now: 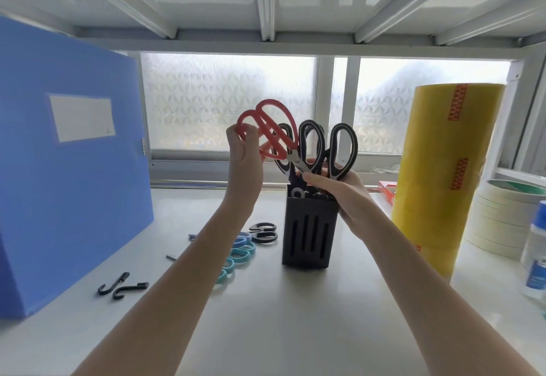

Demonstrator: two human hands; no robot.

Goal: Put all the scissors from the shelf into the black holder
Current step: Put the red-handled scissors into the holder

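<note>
The black slotted holder point(307, 234) stands upright in the middle of the white shelf. Black-and-white handled scissors point(342, 151) stick up out of it. My left hand point(245, 157) pinches a handle loop of the red scissors point(271, 130), which tilt with their blades pointing down toward the holder's top. My right hand point(345, 195) sits at the holder's rim, fingers around the scissors there and touching the red pair's blades. On the shelf left of the holder lie small black scissors point(264, 232) and several blue and teal scissors point(236, 254), partly hidden by my left forearm.
A big blue file box point(71, 169) stands at the left. Two black hooks point(121, 285) lie in front of it. At the right are a tall yellow tape stack point(437, 175), white tape rolls point(499, 222) and a bottle point(536, 260). A shelf runs low overhead.
</note>
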